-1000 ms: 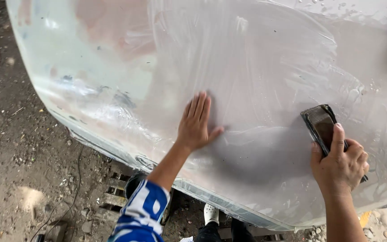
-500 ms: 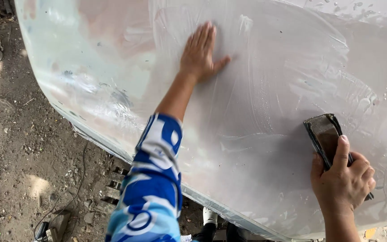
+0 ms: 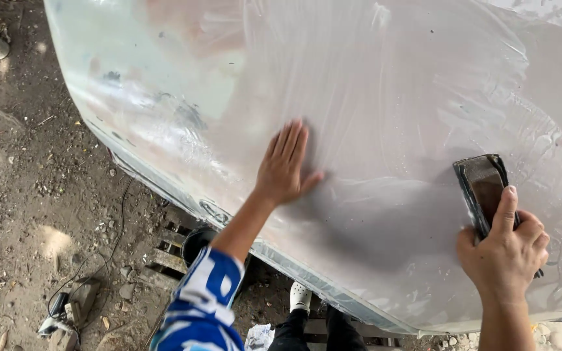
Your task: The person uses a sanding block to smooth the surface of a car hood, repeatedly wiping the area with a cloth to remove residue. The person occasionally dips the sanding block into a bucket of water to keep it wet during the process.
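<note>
Curving across most of the view, the panel point(image 3: 391, 97) is a broad, pale, dull surface streaked with wet swirls and chalky smears, with pinkish patches near the top and dark scuffs along its lower left edge. It stands above the dirt ground point(image 3: 34, 195). The left hand point(image 3: 284, 166) lies flat on the panel, fingers straight and close together, holding nothing. The right hand point(image 3: 505, 253) is closed round the lower end of a dark sanding block point(image 3: 481, 188), forefinger stretched up its side, the block pressed against the panel. A blue-and-white sleeve point(image 3: 203, 305) covers the left forearm.
</note>
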